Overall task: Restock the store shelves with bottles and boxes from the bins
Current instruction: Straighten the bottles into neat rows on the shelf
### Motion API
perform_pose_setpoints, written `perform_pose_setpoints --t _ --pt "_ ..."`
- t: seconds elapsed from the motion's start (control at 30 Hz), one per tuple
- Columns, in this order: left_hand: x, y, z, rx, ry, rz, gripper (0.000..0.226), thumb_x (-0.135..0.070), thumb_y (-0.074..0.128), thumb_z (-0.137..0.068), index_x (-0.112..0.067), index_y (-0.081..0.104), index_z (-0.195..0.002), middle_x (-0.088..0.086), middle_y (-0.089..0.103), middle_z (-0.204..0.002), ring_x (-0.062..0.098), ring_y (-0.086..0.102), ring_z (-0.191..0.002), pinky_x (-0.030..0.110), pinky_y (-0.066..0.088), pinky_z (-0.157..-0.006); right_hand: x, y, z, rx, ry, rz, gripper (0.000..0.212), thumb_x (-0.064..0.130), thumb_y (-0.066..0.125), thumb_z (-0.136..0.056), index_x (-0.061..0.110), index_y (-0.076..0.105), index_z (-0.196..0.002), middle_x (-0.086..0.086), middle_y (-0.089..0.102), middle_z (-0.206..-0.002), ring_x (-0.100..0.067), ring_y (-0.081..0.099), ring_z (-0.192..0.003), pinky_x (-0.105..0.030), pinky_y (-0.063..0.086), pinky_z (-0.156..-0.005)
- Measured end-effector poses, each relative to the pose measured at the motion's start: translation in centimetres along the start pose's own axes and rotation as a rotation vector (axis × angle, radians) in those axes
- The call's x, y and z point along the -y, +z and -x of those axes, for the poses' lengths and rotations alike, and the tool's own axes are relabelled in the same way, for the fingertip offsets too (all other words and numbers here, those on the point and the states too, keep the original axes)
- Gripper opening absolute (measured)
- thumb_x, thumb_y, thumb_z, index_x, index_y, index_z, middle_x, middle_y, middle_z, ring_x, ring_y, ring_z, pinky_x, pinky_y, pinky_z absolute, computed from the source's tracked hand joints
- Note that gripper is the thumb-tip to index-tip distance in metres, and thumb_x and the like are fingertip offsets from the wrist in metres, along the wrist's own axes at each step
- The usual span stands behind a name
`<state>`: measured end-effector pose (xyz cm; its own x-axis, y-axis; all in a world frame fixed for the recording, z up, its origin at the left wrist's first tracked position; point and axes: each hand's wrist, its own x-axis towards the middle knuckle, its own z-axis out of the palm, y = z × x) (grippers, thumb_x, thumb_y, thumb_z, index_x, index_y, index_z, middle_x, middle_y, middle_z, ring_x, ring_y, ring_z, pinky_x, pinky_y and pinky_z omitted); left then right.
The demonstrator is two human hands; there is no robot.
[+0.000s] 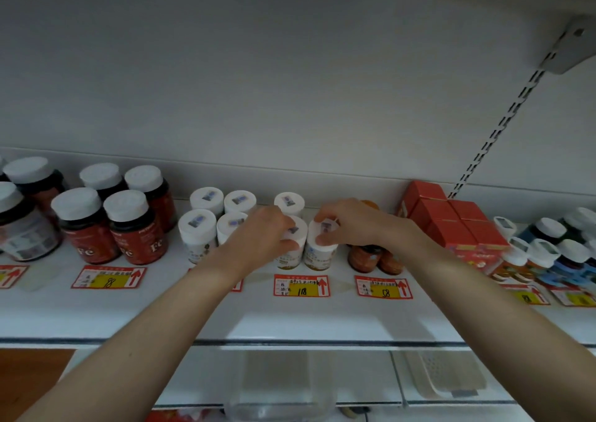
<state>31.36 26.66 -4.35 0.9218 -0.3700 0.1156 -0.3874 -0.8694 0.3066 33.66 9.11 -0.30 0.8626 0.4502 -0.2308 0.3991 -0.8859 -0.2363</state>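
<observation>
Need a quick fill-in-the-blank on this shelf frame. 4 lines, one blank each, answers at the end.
1. The left hand grips the left bottle and the right hand grips the right bottle; both caps are ____.
2. The price tag directly below those two bottles reads ____.
3. The stacked boxes to the right of the hands are ____.
4. The dark bottles on the left carry the letters ____.
Missing words: white; 118; red; Fe.

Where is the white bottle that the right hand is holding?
Head view, mid-shelf: the white bottle stands under the right hand, behind the 118 price tag, between the twin bottle gripped by the left hand and the orange bottles on its right.
</observation>
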Motion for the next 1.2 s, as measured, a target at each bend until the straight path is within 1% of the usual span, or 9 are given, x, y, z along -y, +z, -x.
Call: perform_pose_setpoints --t 0.13,0.33,0.43,0.5,0.6,0.73,0.87,1.0,1.2 --pt "0.2 0.2 -0.1 -0.003 0.002 0.01 0.031 -0.029 0.061 -0.085 -0.011 0.065 -0.11 0.012 0.06 -0.111 0.024 0.057 -0.098 0.025 0.039 -0.076 0.0 0.1 0.0 0.002 -0.001 -0.01 0.047 0.029 0.061 -0.087 0.012 0.049 -0.13 -0.005 0.053 -0.13 -0.019 0.05 -0.114 -0.02 0.032 -0.08" --pt "0.1 0.1 -0.1 0.034 0.024 -0.046 0.039 -0.034 0.059 -0.087 -0.012 0.058 -0.119 0.01 0.055 -0.121 0.024 0.054 -0.106 0.032 0.044 -0.089 0.1 0.2 -0.2 0.006 0.012 -0.026 0.047 0.029 0.062 -0.086 0.012 0.05 -0.128 -0.005 0.053 -0.13 -0.02 0.05 -0.115 -0.025 0.037 -0.088" --pt "0.1 -0.7 -0.2 0.003 0.033 -0.038 0.035 -0.035 0.051 -0.091 -0.009 0.058 -0.114 0.008 0.057 -0.115 0.023 0.055 -0.1 0.029 0.044 -0.083 0.0 0.2 0.1 -0.005 0.012 -0.055 0.049 0.031 0.061 -0.087 0.013 0.048 -0.13 -0.005 0.051 -0.133 -0.019 0.048 -0.117 -0.023 0.035 -0.087" --pt "0.5 -1.6 -1.1 -0.023 -0.006 -0.033 0.031 -0.031 0.045 -0.095 -0.006 0.058 -0.11 0.008 0.057 -0.106 0.025 0.055 -0.097 0.026 0.038 -0.076 -0.1 0.3 0.4 -0.047 0.009 -0.072 0.048 0.031 0.059 -0.088 0.013 0.048 -0.131 -0.004 0.05 -0.133 -0.019 0.047 -0.119 -0.02 0.032 -0.085" --pt "1.6 -2.5 -3.7 -0.038 -0.06 -0.029 0.029 -0.025 0.045 -0.096 0.0 0.058 -0.098 0.016 0.057 -0.098 0.032 0.056 -0.095 0.029 0.036 -0.072 -0.3 0.7 0.7 -0.101 0.007 -0.106 0.045 0.031 0.06 -0.087 0.013 0.052 -0.127 -0.005 0.054 -0.129 -0.018 0.048 -0.116 -0.021 0.033 -0.086" --pt "1.6 -2.6 -6.2 0.038 -0.08 -0.029 0.042 -0.031 0.053 -0.092 0.001 0.056 -0.118 0.021 0.057 -0.119 0.034 0.053 -0.11 0.037 0.043 -0.09 -0.2 1.5 0.9 -0.083 0.013 -0.102 0.049 0.032 0.064 -0.084 0.013 0.051 -0.128 -0.006 0.052 -0.128 -0.02 0.048 -0.116 -0.026 0.038 -0.096" --pt "1.4 -1.8 -7.4 0.125 -0.062 0.015 0.037 -0.032 0.055 -0.089 0.004 0.059 -0.1 0.02 0.061 -0.109 0.033 0.056 -0.105 0.036 0.044 -0.084 -0.3 2.0 0.8 -0.081 0.017 -0.092 0.047 0.026 0.063 -0.085 0.014 0.051 -0.129 -0.009 0.051 -0.126 -0.022 0.048 -0.115 -0.027 0.035 -0.096" --pt "1.5 -1.5 -7.7 0.168 -0.059 0.031 0.04 -0.031 0.054 -0.09 0.0 0.06 -0.114 0.016 0.061 -0.116 0.029 0.055 -0.106 0.034 0.044 -0.089 -0.4 2.0 0.7 -0.086 0.022 -0.09 0.044 0.023 0.061 -0.086 0.014 0.051 -0.128 -0.009 0.052 -0.125 -0.022 0.048 -0.115 -0.027 0.036 -0.095" --pt "1.9 -1.3 -8.0 0.182 -0.047 0.056 0.037 -0.03 0.055 -0.088 -0.002 0.062 -0.111 0.015 0.063 -0.115 0.028 0.056 -0.106 0.032 0.044 -0.089 -0.3 2.0 0.7 -0.088 0.019 -0.084 0.042 0.022 0.062 -0.086 0.012 0.052 -0.126 -0.01 0.053 -0.124 -0.023 0.05 -0.112 -0.028 0.038 -0.094"
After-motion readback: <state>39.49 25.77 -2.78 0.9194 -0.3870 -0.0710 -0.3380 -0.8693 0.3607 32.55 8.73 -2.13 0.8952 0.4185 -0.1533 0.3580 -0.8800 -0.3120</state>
